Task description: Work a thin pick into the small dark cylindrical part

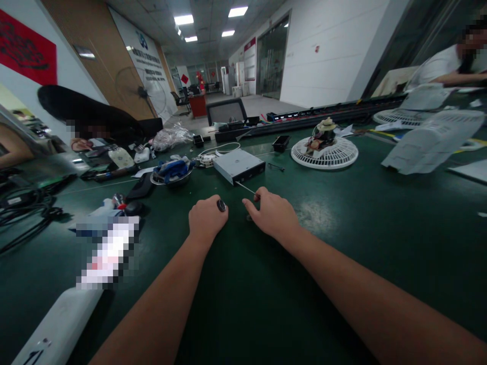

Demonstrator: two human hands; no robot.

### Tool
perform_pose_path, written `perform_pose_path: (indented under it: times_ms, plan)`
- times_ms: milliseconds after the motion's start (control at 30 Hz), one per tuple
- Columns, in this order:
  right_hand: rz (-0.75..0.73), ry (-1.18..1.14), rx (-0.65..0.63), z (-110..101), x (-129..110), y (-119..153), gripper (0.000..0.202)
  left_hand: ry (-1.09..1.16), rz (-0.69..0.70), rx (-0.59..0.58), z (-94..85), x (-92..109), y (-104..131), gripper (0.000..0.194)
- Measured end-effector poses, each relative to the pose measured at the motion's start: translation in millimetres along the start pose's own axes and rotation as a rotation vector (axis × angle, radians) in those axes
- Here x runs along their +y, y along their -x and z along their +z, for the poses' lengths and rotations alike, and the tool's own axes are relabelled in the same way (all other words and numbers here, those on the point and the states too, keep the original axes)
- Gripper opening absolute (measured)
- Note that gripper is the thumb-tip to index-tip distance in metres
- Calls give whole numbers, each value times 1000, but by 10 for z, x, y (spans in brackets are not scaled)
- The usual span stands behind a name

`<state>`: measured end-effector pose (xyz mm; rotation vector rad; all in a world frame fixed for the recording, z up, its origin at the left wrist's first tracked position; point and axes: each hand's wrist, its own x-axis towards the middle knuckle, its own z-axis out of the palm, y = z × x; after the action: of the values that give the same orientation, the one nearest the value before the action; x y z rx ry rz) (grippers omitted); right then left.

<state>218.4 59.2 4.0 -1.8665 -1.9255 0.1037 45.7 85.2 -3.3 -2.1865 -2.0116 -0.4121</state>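
My left hand (207,218) is closed above the green table, with a small dark round piece (221,205) at its thumb side. Whether that piece is gripped or worn I cannot tell. Between the thumb and fingers of my right hand (276,213) is a thin metal rod (246,188), like a screwdriver shaft. It points forward and left, its far end close to the lower front corner of a silver box with a black front (238,165), which looks like an optical disc drive. Contact there is unclear. The rod's near end is hidden by my hand.
Behind my left hand is a metal bowl (154,181) with blue things. A white fan grille with a motor (325,154) lies right of the drive, near a black tray (281,143). White housings (437,142) stand far right. Cables and a phone are left; people sit on both sides.
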Motion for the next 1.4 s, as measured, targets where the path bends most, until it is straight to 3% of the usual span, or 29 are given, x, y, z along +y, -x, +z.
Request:
perform_pose_path:
  times_ms: [267, 600, 967, 1133, 1267, 1400]
  plan:
    - [-66, 65, -225, -18, 25, -12, 43, 30, -29, -3, 0, -17, -14, 21]
    - [-16, -286, 36, 135, 27, -13, 13, 25, -4, -45, -27, -3, -13, 24]
    - [-119, -802, -31, 151, -102, 0, 13, 54, 233, -85, -19, -1, -3, 22]
    - [-197, -824, -62, 148, -101, 21, 13, 88, 288, -88, -18, -14, 0, 21]
    - [-268, -744, -7, 135, -91, 27, 12, 119, 329, -92, -18, -22, 0, 20]
    - [-231, -709, -21, 132, -80, 26, 14, 148, 373, -117, -29, -25, 6, 22]
